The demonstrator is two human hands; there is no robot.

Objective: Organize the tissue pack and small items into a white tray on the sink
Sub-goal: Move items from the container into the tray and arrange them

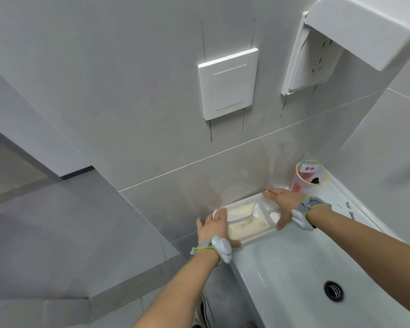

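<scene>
A white tray (258,236) sits on the sink's back rim against the tiled wall. Its larger left compartment holds a cream tissue pack (245,222). A few small white items (273,214) lie in the narrow right compartment, partly hidden by my hand. My left hand (213,229) lies against the tray's left end with straight fingers, its thumb along the near edge. My right hand (283,204) covers the tray's right end, fingers straight over the far rim and thumb at the near rim.
A clear plastic cup (311,177) with a red label stands just right of the tray. The white sink basin (294,268) with its drain (333,291) lies below. A white wall plate (227,85) and a dispenser (341,43) hang above. A grey ledge (104,245) is at left.
</scene>
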